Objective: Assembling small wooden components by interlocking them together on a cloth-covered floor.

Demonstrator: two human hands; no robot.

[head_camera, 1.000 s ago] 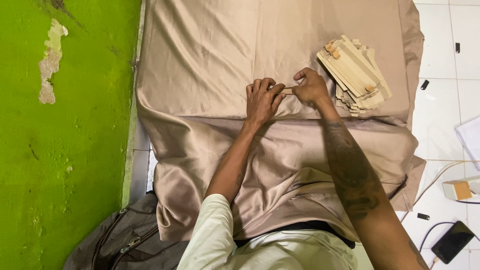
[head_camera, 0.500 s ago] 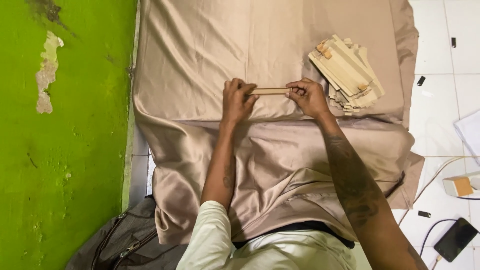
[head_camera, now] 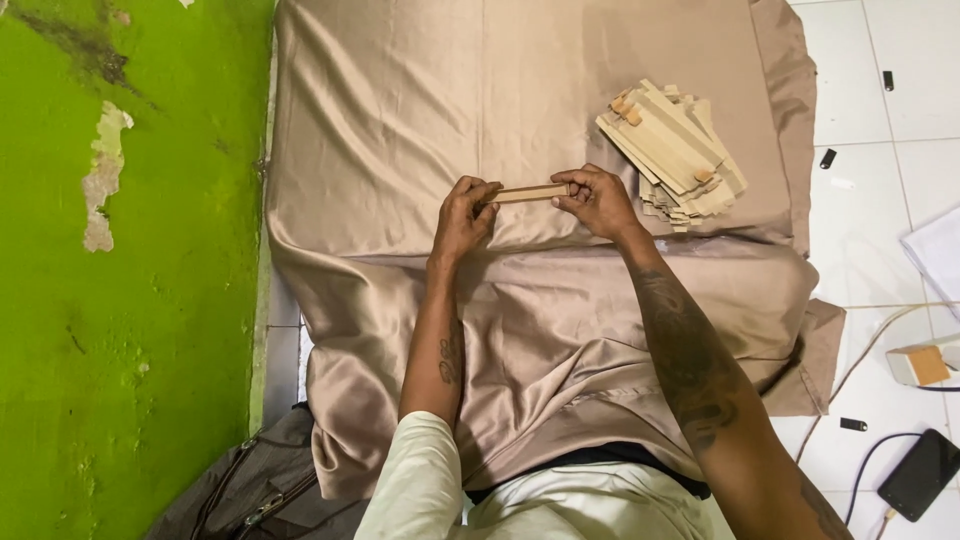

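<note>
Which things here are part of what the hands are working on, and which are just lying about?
In the work:
wooden strip, held at its ends by the left hand and right hand
stack of wooden strips beside the right hand
beige sheet under it all

Lying about:
phone on the tiled floor
cable
grey bag by the green wall

A satin-covered bed (head_camera: 400,100) bears stacked wooden pieces (head_camera: 672,152) (pale).

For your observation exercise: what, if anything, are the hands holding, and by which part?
Both hold one flat wooden strip by its ends: the left hand pinches the left end, the right hand the right end, above the tan sheet.
</note>
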